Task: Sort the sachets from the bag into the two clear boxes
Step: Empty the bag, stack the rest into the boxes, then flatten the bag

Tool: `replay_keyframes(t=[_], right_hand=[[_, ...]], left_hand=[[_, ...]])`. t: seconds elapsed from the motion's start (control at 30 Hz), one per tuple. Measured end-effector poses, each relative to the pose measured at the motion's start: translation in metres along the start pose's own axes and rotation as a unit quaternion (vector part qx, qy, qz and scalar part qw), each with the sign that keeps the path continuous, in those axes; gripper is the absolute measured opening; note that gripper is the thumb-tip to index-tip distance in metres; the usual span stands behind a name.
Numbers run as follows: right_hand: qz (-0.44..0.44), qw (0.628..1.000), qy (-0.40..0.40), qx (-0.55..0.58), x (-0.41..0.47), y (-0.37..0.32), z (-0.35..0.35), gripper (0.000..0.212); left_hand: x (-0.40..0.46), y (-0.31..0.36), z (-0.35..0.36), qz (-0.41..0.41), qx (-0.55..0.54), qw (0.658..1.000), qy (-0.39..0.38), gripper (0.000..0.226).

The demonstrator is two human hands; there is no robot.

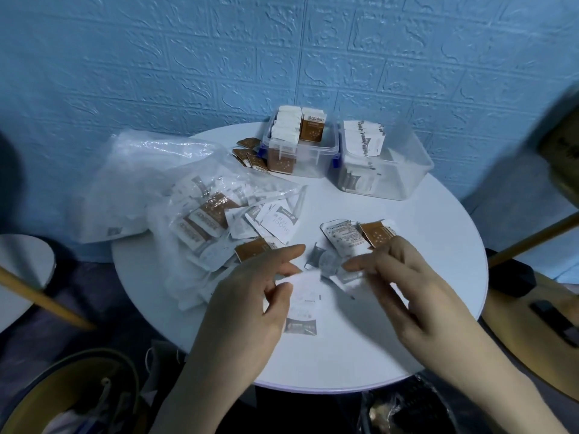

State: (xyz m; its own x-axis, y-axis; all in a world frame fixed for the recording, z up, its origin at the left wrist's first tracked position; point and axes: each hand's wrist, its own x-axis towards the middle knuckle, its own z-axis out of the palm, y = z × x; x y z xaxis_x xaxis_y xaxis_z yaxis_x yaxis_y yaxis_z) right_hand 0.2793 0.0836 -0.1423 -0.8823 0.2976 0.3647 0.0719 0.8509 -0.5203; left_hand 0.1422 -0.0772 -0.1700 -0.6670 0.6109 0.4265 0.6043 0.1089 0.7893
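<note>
sachets (351,242) fanned in the right hand's (404,270) gripping fingers (360,264); left hand (250,296) loosely open over the surface (407,324), beside the bag (188,195).

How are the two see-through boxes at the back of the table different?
The left box has blue clips and holds brown and white sachets; the right box shows no clips and holds only white ones. The left box looks fuller; the right box has bare room at one end. Both are clear plastic, lidless, beside each other.

I see my left hand (250,292) loosely curled over a white sachet (302,303) | my right hand (404,277) pinching sachets (351,245) | bag (175,195) left on round table (438,308) | two clear boxes (388,177) at the back
</note>
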Motion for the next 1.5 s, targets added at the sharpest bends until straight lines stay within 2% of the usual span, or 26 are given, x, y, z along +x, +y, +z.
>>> replay_keyframes(t=[0.1, 0.27, 0.33, 0.47, 0.57, 0.7, 0.8, 0.9, 0.93, 1.03, 1.07, 1.2, 1.3, 1.4, 1.5], right_hand=[[-0.017, 0.996, -0.026, -0.08, 0.0, 0.0, 0.004, 0.027], [0.06, 0.996, -0.002, -0.072, 0.001, 0.008, 0.011, 0.011], [0.096, 0.995, 0.004, -0.036, 0.001, 0.013, 0.012, 0.013], [0.13, 0.986, 0.048, 0.088, 0.0, 0.011, 0.013, 0.017], [0.113, 0.983, 0.086, 0.12, 0.001, 0.007, 0.014, 0.02], [0.043, 0.99, 0.031, 0.128, 0.002, -0.005, 0.026, 0.019], [0.027, 0.991, -0.008, 0.133, 0.007, -0.008, 0.032, 0.01], [0.037, 0.991, -0.042, 0.123, 0.014, -0.005, 0.034, 0.014], [0.042, 0.992, -0.06, 0.1, 0.016, -0.006, 0.035, 0.014], [0.075, 0.987, -0.138, 0.043, 0.022, -0.011, 0.039, 0.056], [0.088, 0.983, -0.155, 0.031, 0.024, -0.013, 0.04, 0.058], [0.113, 0.981, -0.155, 0.023, 0.025, -0.018, 0.04, 0.039], [0.087, 0.992, -0.094, 0.014, 0.021, -0.007, 0.04, 0.032], [0.095, 0.991, -0.032, 0.093, 0.015, 0.002, 0.032, 0.015], [0.107, 0.974, -0.005, 0.2, 0.01, 0.003, 0.019, 0.008]], left_hand=[[0.002, -0.006, 0.002, 0.015, 0.047, 0.999, -0.007, 0.053], [0.0, -0.012, 0.0, 0.011, 0.168, 0.986, 0.017, 0.04], [0.0, -0.014, -0.001, 0.025, 0.191, 0.98, 0.042, 0.029], [-0.001, -0.012, -0.004, 0.051, 0.144, 0.987, 0.058, 0.011], [-0.007, -0.009, -0.004, 0.043, 0.092, 0.994, 0.034, 0.017], [-0.015, -0.013, -0.003, 0.014, 0.055, 0.998, 0.016, 0.051], [-0.018, -0.016, -0.009, 0.016, 0.089, 0.996, 0.015, 0.034], [-0.019, -0.019, -0.018, 0.026, 0.154, 0.987, 0.037, 0.013], [-0.019, -0.02, -0.022, 0.029, 0.179, 0.982, 0.053, 0.012], [-0.018, -0.02, -0.031, 0.015, 0.231, 0.969, 0.09, 0.027], [-0.018, -0.02, -0.033, 0.013, 0.243, 0.965, 0.094, 0.028], [-0.022, -0.016, -0.033, 0.008, 0.25, 0.963, 0.095, 0.031], [-0.024, -0.015, -0.028, 0.015, 0.25, 0.962, 0.107, 0.029], [-0.024, -0.014, -0.019, 0.022, 0.244, 0.964, 0.104, 0.027], [-0.024, -0.013, -0.008, 0.023, 0.214, 0.972, 0.091, 0.017]])
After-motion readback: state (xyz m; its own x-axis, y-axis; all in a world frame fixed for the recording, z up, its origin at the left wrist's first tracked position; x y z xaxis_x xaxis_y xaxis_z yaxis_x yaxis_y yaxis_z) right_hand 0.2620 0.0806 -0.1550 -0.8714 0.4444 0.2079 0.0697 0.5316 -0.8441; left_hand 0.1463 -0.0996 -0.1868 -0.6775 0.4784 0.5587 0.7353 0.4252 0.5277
